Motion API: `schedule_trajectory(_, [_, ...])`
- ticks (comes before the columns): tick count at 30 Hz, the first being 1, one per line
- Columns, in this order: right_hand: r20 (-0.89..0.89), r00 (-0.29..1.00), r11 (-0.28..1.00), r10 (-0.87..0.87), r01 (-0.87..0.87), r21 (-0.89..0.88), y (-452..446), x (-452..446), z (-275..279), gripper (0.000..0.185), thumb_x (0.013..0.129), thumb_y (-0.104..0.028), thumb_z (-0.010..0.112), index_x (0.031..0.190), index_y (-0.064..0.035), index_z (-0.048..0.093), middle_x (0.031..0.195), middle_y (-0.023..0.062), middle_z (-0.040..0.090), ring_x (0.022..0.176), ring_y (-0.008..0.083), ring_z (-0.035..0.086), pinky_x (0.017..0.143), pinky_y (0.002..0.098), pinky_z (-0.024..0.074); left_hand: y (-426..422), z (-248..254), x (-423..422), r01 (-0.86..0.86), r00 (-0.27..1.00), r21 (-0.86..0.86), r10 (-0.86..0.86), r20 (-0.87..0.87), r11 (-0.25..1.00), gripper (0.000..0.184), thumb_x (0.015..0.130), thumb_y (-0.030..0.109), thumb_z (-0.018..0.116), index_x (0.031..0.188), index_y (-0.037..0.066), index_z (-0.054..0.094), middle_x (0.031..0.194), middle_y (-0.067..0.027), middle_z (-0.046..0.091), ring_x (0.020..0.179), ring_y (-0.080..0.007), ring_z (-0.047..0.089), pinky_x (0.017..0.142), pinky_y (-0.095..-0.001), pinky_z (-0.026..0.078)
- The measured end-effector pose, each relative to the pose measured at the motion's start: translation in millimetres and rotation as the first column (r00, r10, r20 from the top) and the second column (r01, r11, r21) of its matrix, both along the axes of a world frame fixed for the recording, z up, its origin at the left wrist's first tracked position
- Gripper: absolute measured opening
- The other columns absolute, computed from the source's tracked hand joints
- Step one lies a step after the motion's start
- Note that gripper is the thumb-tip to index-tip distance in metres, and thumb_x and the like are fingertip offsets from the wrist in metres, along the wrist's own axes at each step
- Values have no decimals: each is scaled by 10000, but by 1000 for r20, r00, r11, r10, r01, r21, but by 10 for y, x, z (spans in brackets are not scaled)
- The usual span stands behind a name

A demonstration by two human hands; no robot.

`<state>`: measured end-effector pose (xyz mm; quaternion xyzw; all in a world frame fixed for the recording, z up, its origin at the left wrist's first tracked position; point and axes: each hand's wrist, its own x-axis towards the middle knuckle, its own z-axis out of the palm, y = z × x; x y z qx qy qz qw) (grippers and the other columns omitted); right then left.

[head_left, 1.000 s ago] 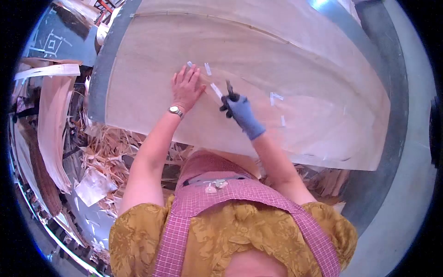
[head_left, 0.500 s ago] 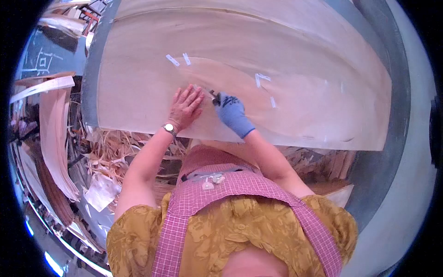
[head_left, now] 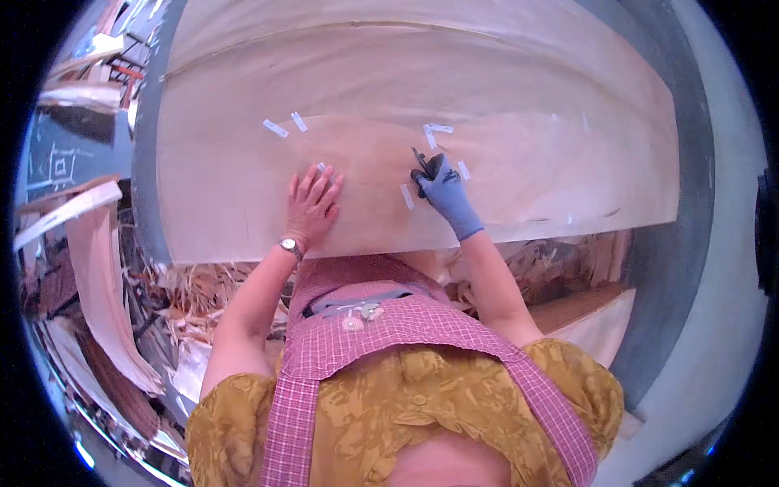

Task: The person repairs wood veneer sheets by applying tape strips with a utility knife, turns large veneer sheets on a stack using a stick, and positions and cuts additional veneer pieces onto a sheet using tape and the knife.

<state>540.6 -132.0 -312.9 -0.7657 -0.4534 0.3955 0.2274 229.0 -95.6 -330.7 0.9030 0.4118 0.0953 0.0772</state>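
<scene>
Your left hand point(head_left: 312, 209) lies bare on the pale sheet point(head_left: 503, 81), left of the middle of its near edge. Palm down, fingers slightly apart and holding nothing; a watch point(head_left: 290, 244) sits on that wrist. Fingertips point toward the far edge, at or just beside a small white strip point(head_left: 321, 166).

Your right hand point(head_left: 446, 187) wears a blue and black glove and is right of the left one, over the near half of the sheet. Its fingers are curled around a dark, slim tool point(head_left: 419, 154), tip toward the far edge. Whether the tip touches the sheet, you cannot tell from this angle.

The sheet covers most of the worktop point(head_left: 694, 154), whose grey surface shows along the left and right edges. A pinker patch point(head_left: 369, 150) spans the sheet between and beyond your hands. More white strips: a pair toward the left edge, a pair meeting at an angle beyond your right hand, one just right of the glove, one just left of it toward the near edge. A curved line crosses the sheet near the far edge.

Beyond the near edge: scraps point(head_left: 203, 304). Off the left edge: a stack of long offcuts point(head_left: 105, 284).
</scene>
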Motion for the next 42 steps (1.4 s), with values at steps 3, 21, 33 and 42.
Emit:
schedule_trajectory(3, [457, 890, 994, 7, 42, -96, -35, -53, 109, 569, 794, -486, 719, 1054, -43, 474, 912, 209, 676, 796, 382, 669, 680, 465, 514, 13, 41, -57, 25, 999, -53, -24, 25, 998, 573, 881, 300, 553, 1435, 230, 422, 1518, -12, 346, 1427, -260, 254, 1147, -539, 164])
schedule_trajectory(21, [669, 738, 980, 88, -186, 76, -99, -4346, -1, 547, 910, -231, 542, 1401, -29, 408, 1519, 206, 316, 1404, 364, 316, 913, 418, 497, 1899, 113, -3057, -141, 990, -9, 140, -29, 990, 802, 839, 412, 623, 1502, 116, 283, 1527, -97, 313, 1431, -296, 226, 1153, -553, 129])
schedule_trajectory(33, [666, 718, 975, -204, 88, 204, -611, -5392, 3, 438, 899, -175, 553, 1304, -19, 496, 1410, 207, 449, 1305, 396, 423, 1041, 438, 421, 1507, 361, -3785, 229, 952, -42, -233, -197, 973, 802, 841, 548, 579, 1468, 103, 352, 1487, -184, 378, 1392, -322, 333, 1146, -557, 156])
schedule_trajectory(42, [332, 797, 857, -504, 413, 310, 447, -6167, 309, 360, 890, -181, 587, 1224, -48, 561, 1113, 165, 658, 917, 349, 662, 789, 445, 534, 3454, 68, -3612, 262, 965, 236, -250, -79, 936, 614, 835, 280, 609, 1395, 106, 426, 1233, -143, 594, 1176, -324, 544, 1033, -523, 346])
